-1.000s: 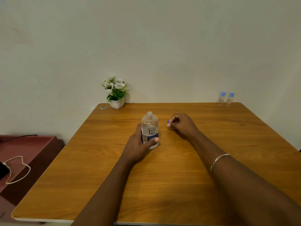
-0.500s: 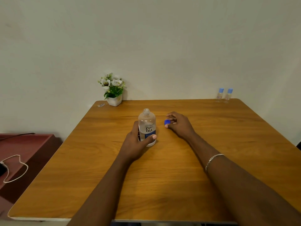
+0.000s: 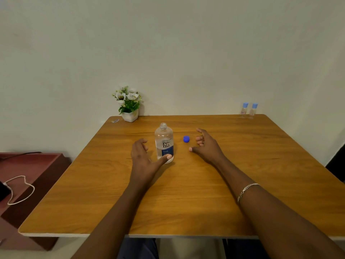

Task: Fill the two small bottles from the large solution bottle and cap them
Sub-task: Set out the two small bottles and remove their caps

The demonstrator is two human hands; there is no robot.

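Now, the step: fetch the two small bottles; the large one is already uncapped.
Large solution bottle (image 3: pixel 164 143): your landmark, upright mid-table, mouth open.
Blue cap (image 3: pixel 186 139): lying just right of the bottle; leave it there.
Left hand (image 3: pixel 143 159): fingers spread, gripping nothing, thumb touching the bottle's base. Steady it so you don't knock it.
Right hand (image 3: pixel 207 145): open, empty, just beyond the cap.
Small bottles (image 3: pixel 248 109): capped, far right of the bottle at the table's (image 3: pixel 186 193) back edge. Bring them close before pouring.
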